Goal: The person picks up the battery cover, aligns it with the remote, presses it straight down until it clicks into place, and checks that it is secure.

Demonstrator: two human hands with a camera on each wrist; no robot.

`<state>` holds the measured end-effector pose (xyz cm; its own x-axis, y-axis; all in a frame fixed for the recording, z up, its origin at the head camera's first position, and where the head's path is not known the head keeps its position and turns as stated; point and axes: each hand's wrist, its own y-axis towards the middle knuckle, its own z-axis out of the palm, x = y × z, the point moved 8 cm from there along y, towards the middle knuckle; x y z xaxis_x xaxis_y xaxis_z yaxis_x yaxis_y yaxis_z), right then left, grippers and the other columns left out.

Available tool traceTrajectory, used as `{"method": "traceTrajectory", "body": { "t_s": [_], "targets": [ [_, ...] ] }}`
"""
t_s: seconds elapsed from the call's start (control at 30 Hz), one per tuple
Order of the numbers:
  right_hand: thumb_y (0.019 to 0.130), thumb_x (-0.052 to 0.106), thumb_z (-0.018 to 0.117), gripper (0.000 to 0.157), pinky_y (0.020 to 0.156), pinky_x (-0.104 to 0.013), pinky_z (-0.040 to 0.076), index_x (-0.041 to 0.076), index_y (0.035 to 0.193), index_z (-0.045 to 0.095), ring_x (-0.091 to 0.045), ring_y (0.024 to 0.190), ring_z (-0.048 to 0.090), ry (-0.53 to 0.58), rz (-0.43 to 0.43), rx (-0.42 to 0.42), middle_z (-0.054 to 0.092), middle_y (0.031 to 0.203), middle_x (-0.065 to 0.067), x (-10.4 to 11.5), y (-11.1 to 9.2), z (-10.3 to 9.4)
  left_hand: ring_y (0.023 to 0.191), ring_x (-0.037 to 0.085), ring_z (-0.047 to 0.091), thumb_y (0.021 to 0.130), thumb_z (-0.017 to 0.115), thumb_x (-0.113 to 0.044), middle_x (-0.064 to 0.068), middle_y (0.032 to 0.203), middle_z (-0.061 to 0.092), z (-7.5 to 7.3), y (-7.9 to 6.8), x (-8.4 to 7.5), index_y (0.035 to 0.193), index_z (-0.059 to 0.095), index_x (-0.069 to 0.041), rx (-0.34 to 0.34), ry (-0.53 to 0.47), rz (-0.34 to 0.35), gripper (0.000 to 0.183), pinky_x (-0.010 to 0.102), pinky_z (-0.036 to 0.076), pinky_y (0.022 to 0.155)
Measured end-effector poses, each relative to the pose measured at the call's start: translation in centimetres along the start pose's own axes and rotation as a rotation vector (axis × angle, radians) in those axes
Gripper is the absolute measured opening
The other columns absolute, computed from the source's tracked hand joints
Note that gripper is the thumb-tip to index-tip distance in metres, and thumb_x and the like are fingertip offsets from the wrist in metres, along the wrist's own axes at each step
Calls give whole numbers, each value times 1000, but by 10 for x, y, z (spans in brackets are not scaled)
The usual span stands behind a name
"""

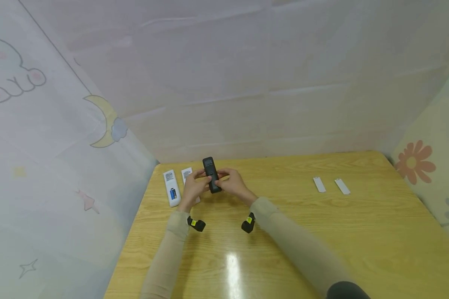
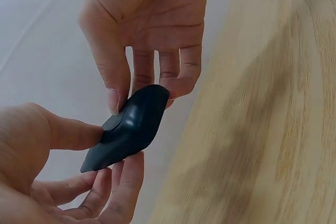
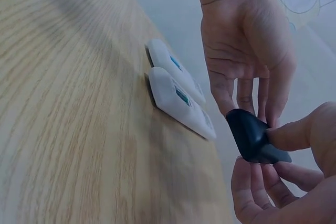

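Observation:
A black remote control (image 1: 209, 166) is held up over the table between both hands, its back side facing the head camera. My left hand (image 1: 193, 190) grips its left edge, thumb on the back and fingers beneath. From the other side my right hand (image 1: 233, 182) pinches it the same way, with the thumb (image 3: 294, 135) pressing near the back cover. Both wrist views show the remote's dark, glossy end (image 2: 139, 121) between the fingers. Left of the hands lies a white remote (image 1: 168, 182) with its battery compartment uncovered and a blue battery (image 1: 173, 194) inside.
A second white remote (image 1: 186, 171) lies beside the first, partly hidden by the left hand; a green battery (image 3: 182, 96) shows in it. Two white battery covers (image 1: 319, 184) (image 1: 342, 186) lie at the table's right. Printed cloth (image 1: 247, 83) hangs behind the wooden table (image 1: 277, 265).

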<state>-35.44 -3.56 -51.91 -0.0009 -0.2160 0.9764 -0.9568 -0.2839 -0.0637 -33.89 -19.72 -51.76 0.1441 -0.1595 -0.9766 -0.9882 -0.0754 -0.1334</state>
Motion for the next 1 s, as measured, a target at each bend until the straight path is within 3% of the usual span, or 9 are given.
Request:
{"method": "traceTrajectory", "body": {
  "t_s": [0.2, 0.43, 0.7, 1.0],
  "targets": [
    [98, 2, 74, 46, 83, -36, 66, -1, 143, 64, -34, 106, 75, -17, 0, -17, 68, 129, -19, -6, 5, 9, 118, 42, 70, 104, 69, -12, 24, 145, 54, -5, 3, 7, 154, 49, 2, -8, 46, 5, 56, 41, 66, 91],
    [98, 0, 73, 47, 86, -36, 65, -2, 144, 63, -36, 112, 73, -31, 17, -25, 66, 131, -20, -9, 7, 19, 116, 43, 72, 105, 69, -11, 24, 146, 55, -9, 5, 13, 155, 48, 3, -28, 92, -1, 56, 49, 64, 95],
    [99, 2, 73, 45, 90, -36, 64, -1, 142, 64, -34, 113, 72, -39, 21, -51, 65, 133, -19, -17, 6, 23, 113, 40, 73, 103, 71, -9, 25, 145, 58, -10, 10, 20, 153, 51, 4, -49, 137, -7, 55, 44, 65, 93],
    [98, 0, 74, 47, 95, -39, 63, -3, 143, 63, -33, 117, 71, -62, 18, -39, 66, 137, -19, -31, 6, 29, 118, 36, 70, 100, 75, -13, 22, 137, 66, -13, 10, 25, 149, 57, 2, -105, 288, 2, 54, 42, 63, 95]
  ]
}}
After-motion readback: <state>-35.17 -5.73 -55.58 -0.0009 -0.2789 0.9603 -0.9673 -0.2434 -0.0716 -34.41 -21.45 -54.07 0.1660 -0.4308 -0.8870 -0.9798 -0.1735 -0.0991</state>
